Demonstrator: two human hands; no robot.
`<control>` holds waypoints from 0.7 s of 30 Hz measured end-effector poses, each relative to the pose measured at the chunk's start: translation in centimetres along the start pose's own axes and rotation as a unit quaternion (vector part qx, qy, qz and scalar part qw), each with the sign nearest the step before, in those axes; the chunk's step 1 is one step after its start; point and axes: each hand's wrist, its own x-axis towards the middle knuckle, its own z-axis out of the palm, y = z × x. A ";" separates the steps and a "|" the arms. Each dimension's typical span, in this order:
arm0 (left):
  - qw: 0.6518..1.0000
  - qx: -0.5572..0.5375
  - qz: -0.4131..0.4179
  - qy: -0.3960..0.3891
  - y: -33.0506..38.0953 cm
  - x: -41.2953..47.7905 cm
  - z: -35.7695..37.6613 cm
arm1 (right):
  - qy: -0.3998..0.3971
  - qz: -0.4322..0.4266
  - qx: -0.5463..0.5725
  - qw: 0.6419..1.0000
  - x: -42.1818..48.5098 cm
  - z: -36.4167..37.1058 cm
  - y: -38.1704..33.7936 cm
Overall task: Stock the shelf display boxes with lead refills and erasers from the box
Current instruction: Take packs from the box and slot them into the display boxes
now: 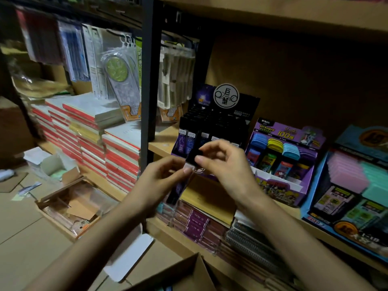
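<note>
Both hands meet in front of the shelf. My left hand (pixel 165 179) grips a clear plastic pack of dark lead refill cases (pixel 176 193) that hangs down from it. My right hand (pixel 222 162) pinches the black top of one refill case (pixel 192 157) at the pack's upper end. Just behind stands the black lead refill display box (pixel 218 122), with rows of dark cases in it. To its right is the purple display box (pixel 281 162) with coloured refill cases. A blue display box (pixel 348 190) with pink and teal erasers stands at the far right. The brown supply box (pixel 189 276) lies open at the bottom.
Red-edged notebooks (pixel 117 152) are stacked on the left shelf, with hanging ruler packs (pixel 123 80) above. A black shelf post (pixel 148 80) divides the two bays. An open cardboard box (pixel 69 206) lies on the floor. Notebooks and spiral pads fill the lower shelf (pixel 210 229).
</note>
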 end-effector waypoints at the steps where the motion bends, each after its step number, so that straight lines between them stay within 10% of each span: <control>1: 1.000 0.019 0.013 0.007 0.0 1.4 -0.4 | 0.020 -0.011 -0.002 1.000 0.8 -0.9 -0.2; 7: 0.983 0.171 -0.042 0.059 -2.8 7.5 -1.6 | 0.173 -0.079 -0.056 0.980 5.0 -4.4 0.0; 21: 0.985 -0.046 -0.149 0.080 -5.7 8.1 -0.1 | 0.123 -0.144 -0.232 0.954 7.1 -2.7 2.3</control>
